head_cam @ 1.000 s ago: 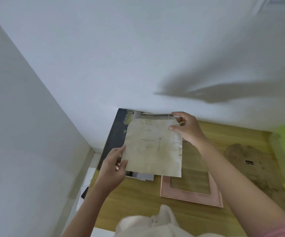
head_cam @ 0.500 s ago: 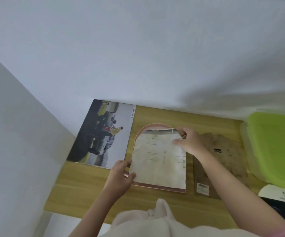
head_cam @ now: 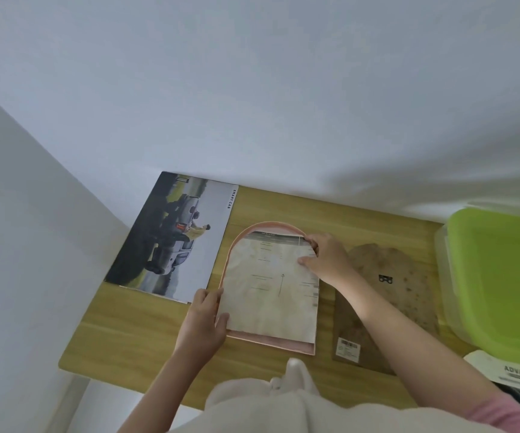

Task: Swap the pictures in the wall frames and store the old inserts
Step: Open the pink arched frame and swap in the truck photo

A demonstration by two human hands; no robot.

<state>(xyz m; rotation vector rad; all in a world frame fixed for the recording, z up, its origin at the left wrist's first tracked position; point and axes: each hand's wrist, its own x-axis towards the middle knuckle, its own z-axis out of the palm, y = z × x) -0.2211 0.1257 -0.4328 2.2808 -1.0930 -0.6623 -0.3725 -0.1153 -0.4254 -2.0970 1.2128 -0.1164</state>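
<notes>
A wooden bench [head_cam: 158, 345] against a white wall carried a car poster [head_cam: 171, 242], a green-lidded box [head_cam: 499, 276] and a brown backing board [head_cam: 389, 295]. On it lay an arched pink frame [head_cam: 271, 225], a pale paper insert [head_cam: 271, 289] resting over its opening. The left hand [head_cam: 204, 323] pinched the sheet's lower-left edge; the right hand [head_cam: 327, 259] had fingers [head_cam: 307, 261] closed on its top-right corner. The square-cornered sheet seemed likely to crease or sit skewed under the arch if pressed unevenly.
</notes>
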